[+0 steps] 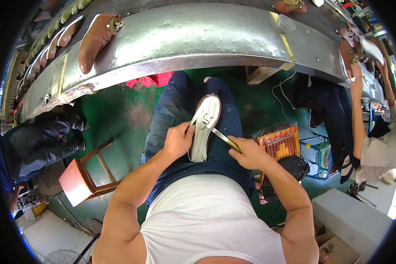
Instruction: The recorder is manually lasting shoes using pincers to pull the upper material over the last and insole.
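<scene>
A shoe (201,143) lies sole side up across my lap, its bottom pale and whitish with a brown rim around the toe. My left hand (179,140) is closed at the shoe's left edge, where a pale strip runs up from the fingers; whether they pinch the strip too is hard to tell. In my right hand (247,152) is a slim metal hand tool (222,136) with a yellowish handle end. The tool's head touches or hovers just over the middle of the sole; its exact kind is unclear. Curled dark marks show beside it.
Ahead stands a metal-covered bench (185,33) holding a brown shoe (96,42), a row of shoes (53,46) and a clear cup (285,24). A stool (81,180) is at left, a beaded seat mat (279,143) at right. Other people (35,143) work on both sides.
</scene>
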Available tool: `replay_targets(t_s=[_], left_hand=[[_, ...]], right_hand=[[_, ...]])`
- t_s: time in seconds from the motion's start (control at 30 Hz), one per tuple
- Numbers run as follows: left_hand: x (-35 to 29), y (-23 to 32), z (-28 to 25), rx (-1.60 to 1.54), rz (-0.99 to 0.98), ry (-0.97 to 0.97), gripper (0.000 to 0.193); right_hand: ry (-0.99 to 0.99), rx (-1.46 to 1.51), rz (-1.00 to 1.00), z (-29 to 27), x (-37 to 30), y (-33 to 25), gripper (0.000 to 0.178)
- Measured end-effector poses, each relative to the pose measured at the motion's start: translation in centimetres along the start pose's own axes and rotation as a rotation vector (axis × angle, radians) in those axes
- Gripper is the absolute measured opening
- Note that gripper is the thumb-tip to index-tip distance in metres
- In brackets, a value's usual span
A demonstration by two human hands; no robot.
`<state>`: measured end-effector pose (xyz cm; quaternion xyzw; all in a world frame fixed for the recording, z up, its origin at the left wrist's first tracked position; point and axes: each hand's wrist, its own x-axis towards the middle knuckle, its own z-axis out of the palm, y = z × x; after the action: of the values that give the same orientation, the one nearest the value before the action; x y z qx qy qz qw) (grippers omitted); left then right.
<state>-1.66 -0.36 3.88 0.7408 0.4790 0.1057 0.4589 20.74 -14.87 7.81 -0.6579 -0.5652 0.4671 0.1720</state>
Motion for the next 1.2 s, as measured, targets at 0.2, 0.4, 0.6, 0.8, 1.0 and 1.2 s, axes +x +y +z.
replay_targets(t_s=[0.2, 0.4, 0.6, 0.8, 1.0, 1.2], left_hand=[[-0.2, 0.4, 0.7, 0.163, 0.329, 0.106, 0.018], [-0.7, 1.2, 1.0, 0.291, 0.464, 0.099, 0.022], [3.5, -1.4, 4.1, -0.949, -0.494, -0.194, 0.061], [2.0, -1.0, 2.6, -1.084, -0.448, -0.213, 0.061], [1.5, -2.2, 2.0, -1.217, -0.127, -0.433, 0.061], [1.9, -2.4, 2.6, -1.11, -0.119, -0.371, 0.058]], right_hand=[[0.127, -0.258, -0.132, -0.1, 0.9, -1.4, 0.051], [-0.318, 0.204, 0.35, -5.2, 2.9, -4.4, 0.03], [-0.297, -0.419, 0.135, -5.7, 4.6, -7.3, 0.035], [-0.137, -0.341, 0.1, -1.7, 4.0, -5.3, 0.032], [0.125, 0.001, 0.142, 3.6, 2.7, -3.6, 0.03], [-0.069, 0.561, 0.334, 3.6, 2.7, -2.2, 0.028]])
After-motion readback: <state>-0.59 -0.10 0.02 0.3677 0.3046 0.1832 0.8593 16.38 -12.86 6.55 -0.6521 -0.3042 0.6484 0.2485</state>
